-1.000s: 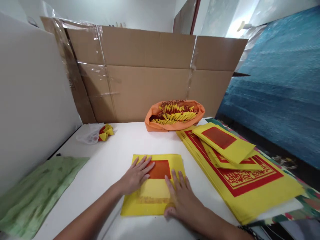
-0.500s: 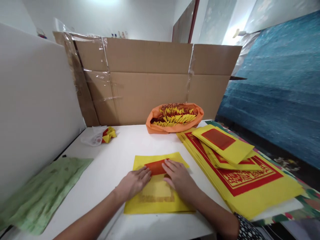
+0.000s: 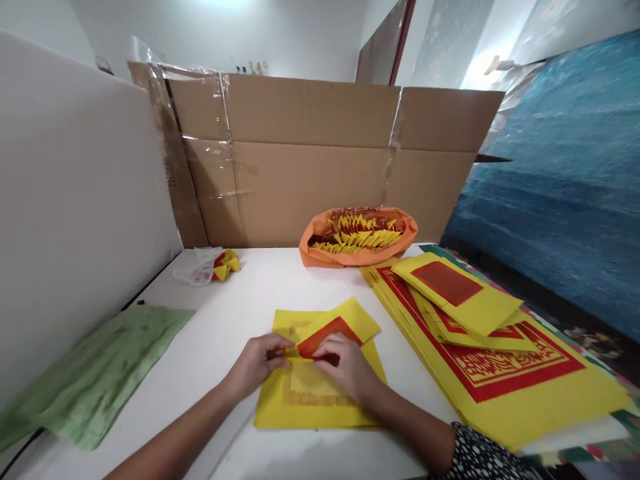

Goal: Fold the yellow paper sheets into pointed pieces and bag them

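Note:
A yellow paper sheet with a red patch (image 3: 361, 315) is partly folded and lies askew over a flat stack of yellow paper (image 3: 273, 410). My left hand (image 3: 253, 369) pinches the left tip of the folded sheet between thumb and fingers. With fingers curled in, my right hand (image 3: 353, 373) grips the lower edge of the same sheet by its red patch. That hand hides part of the patch. Faint brownish print shows through the sheet below.
An orange bag (image 3: 306, 257) holds many folded yellow-red papers. Large yellow printed sheets (image 3: 545, 400) lie at right, with smaller sheets (image 3: 480, 317) on top. At left are a green cloth (image 3: 115, 367) and a plastic bag (image 3: 195, 270). A cardboard panel (image 3: 310, 180) stands behind.
The red-patched sheet has turned from straight to slanted, one yellow corner now pointing up and away. Both hands went from lying flat on it to pinching its edge. The camera view shifted slightly.

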Demonstrator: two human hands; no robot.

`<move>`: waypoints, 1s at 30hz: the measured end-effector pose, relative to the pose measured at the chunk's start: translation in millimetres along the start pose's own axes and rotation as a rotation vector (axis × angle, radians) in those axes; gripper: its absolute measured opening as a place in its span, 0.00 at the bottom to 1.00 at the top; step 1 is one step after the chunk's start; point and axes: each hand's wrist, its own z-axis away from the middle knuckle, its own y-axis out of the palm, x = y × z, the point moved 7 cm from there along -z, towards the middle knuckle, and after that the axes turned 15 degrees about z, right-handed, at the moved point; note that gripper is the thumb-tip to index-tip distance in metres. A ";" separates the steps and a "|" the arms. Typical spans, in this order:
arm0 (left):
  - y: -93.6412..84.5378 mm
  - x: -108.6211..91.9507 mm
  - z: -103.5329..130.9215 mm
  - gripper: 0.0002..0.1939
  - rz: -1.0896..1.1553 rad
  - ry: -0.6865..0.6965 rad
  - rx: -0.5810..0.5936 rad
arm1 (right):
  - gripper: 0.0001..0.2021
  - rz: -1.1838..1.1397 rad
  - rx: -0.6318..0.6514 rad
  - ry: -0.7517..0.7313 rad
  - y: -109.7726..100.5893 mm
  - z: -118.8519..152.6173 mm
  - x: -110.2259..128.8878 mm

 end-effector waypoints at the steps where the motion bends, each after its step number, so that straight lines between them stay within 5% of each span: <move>1: -2.9 5.5 -4.2 0.13 0.102 -0.049 -0.031 | 0.04 -0.067 0.006 0.061 2.1 -2.1 -2.7; 5: -8.8 15.1 -18.2 0.18 0.318 -0.101 -0.108 | 0.03 -0.255 0.072 0.228 13.6 -5.4 -15.7; 8: -10.6 15.8 -23.2 0.19 0.315 -0.095 -0.154 | 0.12 -0.250 0.042 0.279 16.3 -6.2 -21.4; 16: -3.1 3.2 -24.9 0.09 -0.074 -0.018 -0.203 | 0.15 0.181 0.019 0.204 14.9 -11.6 -11.8; 30: 3.8 -13.5 -18.0 0.11 -0.421 0.062 -0.147 | 0.14 0.412 0.042 0.145 15.6 -14.7 -6.7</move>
